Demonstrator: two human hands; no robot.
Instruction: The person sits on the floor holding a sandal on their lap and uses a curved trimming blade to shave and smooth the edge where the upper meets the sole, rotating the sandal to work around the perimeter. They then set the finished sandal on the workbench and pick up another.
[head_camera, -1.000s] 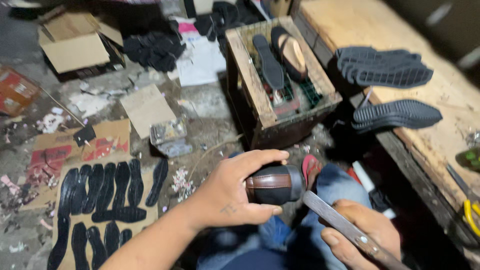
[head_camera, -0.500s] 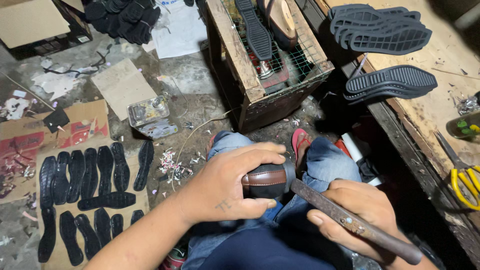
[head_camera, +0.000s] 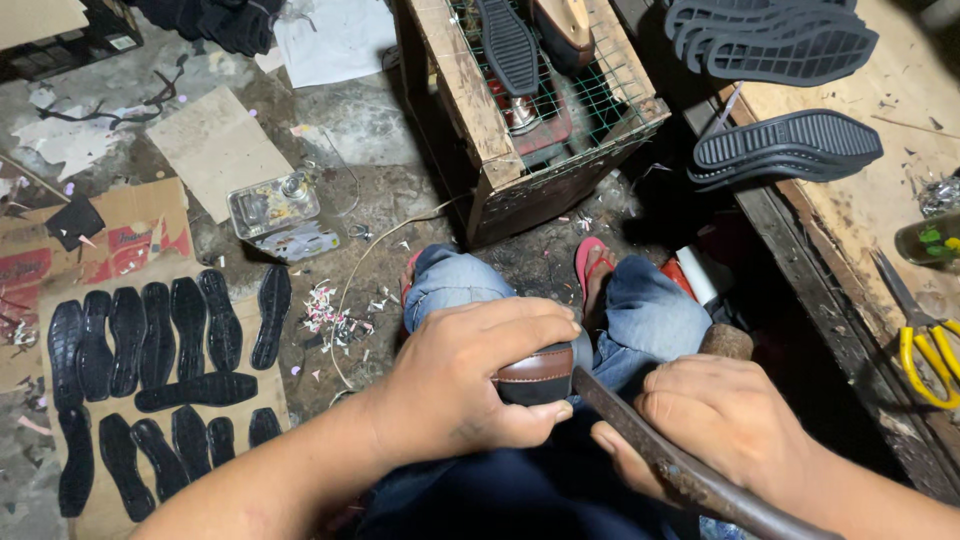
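flat black rubber shoe soles (head_camera: 150, 380) are laid in rows on a sheet of brown cardboard (head_camera: 140, 225) on the floor at far left. a small clear plastic container (head_camera: 272, 205) is seen just beyond them on the grey concrete floor (head_camera: 370, 130), with pale trimmings scattered near it. the left hand (head_camera: 470, 385) is placed at lower centre, over the lap in blue jeans (head_camera: 450, 285); its fingers (head_camera: 520, 320) are wrapped closed around a dark brown leather shoe piece with a pale stitched edge (head_camera: 535, 372), which is held just above the knees. a wooden crate with green wire mesh (head_camera: 540, 110) is stood on the floor ahead of the knees, with a black sole and a tan shoe form resting in it. a foot in a red flip-flop (head_camera: 592, 262) is seen beside the crate. a long rusty metal tool (head_camera: 680, 465) is gripped in the right hand (head_camera: 725, 420), fingers closed on its shaft, and its tip is set against the brown shoe piece. stacked black treaded outsoles (head_camera: 785, 145) are lying on the wooden worktop (head_camera: 860, 215) at right, more above them. yellow-handled scissors (head_camera: 925, 340) are lying on the worktop near the right edge.
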